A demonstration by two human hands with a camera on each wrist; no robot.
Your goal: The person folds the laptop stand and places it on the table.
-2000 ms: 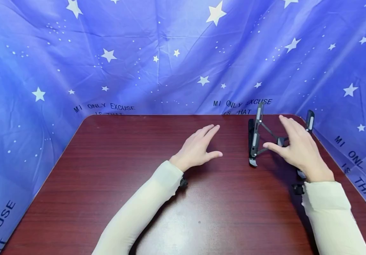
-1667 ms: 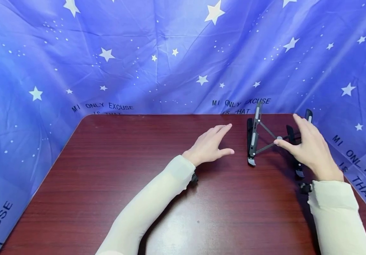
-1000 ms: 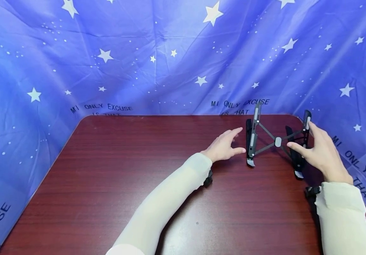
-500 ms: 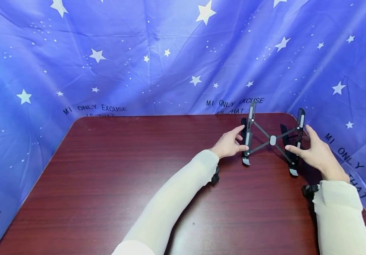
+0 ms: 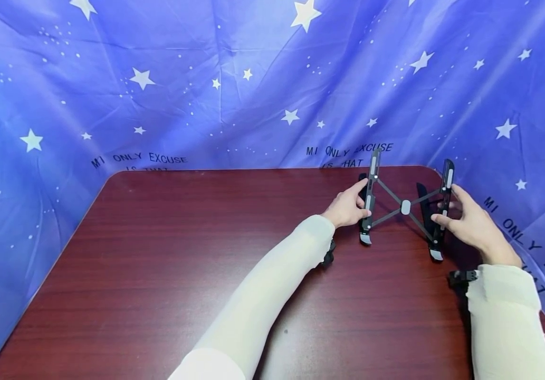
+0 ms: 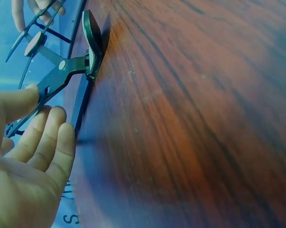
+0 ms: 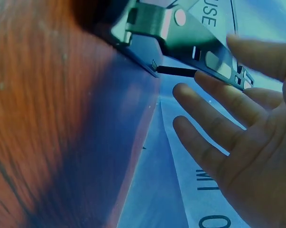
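A black folding laptop stand (image 5: 405, 207) stands unfolded near the far right of the table, two side rails joined by an X-shaped brace with a grey hub. With thumb on one face and fingers on the other, my left hand (image 5: 348, 207) pinches the left rail. The left wrist view has the left thumb (image 6: 19, 102) pressed on that rail (image 6: 55, 83). At the right rail, my right hand (image 5: 478, 227) has its thumb inside and index finger outside. In the right wrist view the rail (image 7: 185, 40) lies between thumb and index; the other fingers (image 7: 204, 114) extend below it.
The dark red wood-grain table (image 5: 182, 274) has its rounded far right corner just behind the stand. A blue star-print curtain (image 5: 234, 116) hangs along the back and both sides, near the right hand.
My left hand has moved right and taken hold of the left rail. My right hand first moved right past the stand, then closed in on the right rail. The view shifted slightly.
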